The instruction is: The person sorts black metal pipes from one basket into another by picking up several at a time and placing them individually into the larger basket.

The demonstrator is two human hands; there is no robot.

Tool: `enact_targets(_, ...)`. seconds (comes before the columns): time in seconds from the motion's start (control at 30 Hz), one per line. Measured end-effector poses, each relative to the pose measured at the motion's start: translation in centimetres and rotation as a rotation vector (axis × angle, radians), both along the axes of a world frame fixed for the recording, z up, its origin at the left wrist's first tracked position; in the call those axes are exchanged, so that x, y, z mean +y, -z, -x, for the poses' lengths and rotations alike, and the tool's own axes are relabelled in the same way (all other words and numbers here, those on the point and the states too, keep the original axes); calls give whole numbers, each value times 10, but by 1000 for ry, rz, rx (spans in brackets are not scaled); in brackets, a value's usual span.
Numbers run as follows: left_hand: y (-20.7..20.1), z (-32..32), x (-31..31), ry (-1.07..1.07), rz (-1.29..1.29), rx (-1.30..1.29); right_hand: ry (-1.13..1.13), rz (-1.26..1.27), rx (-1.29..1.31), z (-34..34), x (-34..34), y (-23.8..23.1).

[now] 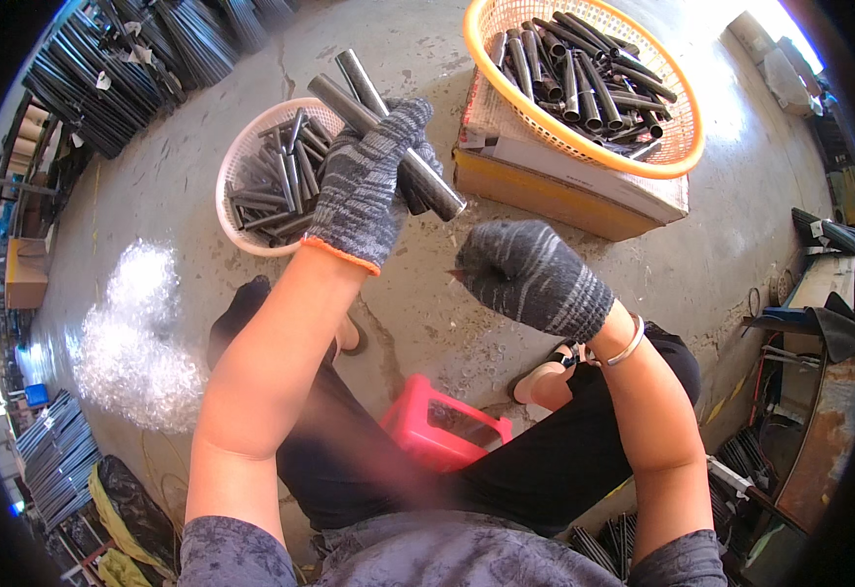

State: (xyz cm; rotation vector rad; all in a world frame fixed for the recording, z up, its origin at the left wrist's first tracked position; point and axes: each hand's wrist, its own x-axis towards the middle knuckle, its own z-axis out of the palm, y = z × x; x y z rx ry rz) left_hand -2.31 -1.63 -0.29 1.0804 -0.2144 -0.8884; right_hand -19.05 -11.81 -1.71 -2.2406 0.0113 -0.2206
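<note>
My left hand [373, 176], in a grey knitted glove with an orange cuff, is closed round two short dark metal tubes [437, 188]. Their ends stick out past the glove on both sides, slanting down to the right. Below the tubes' lower ends and apart from them is my right hand [535, 274], gloved in grey, its fingers curled together. A small reddish-brown tip shows at its fingers; what they hold, if anything, I cannot make out. Beyond my left hand, a pale pink basket [228, 186] on the floor contains several similar tubes.
An orange basket [687, 147] full of dark tubes rests on a cardboard box [564, 191] at the far right. Between my legs is a pink plastic stool [427, 430]. Clear stringy plastic [138, 352] lies at left. Bundled rods [104, 78] stand at the far left.
</note>
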Motion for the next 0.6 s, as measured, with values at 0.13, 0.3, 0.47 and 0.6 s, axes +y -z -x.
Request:
enact_targets(0.13, 2, -2, 4, 28, 146, -28, 23, -204, -71, 4, -8, -3)
enact_targets(0.3, -1, 2, 5, 94, 270, -31, 346, -490, 12, 5, -9, -12)
enact_targets(0.47, -2, 6, 0, 142, 322, -61, 291, -610, -80, 0, 6, -10)
enact_targets(0.6, -2, 10, -2, 149, 375, -76, 278, -414, -100, -4, 5, -10)
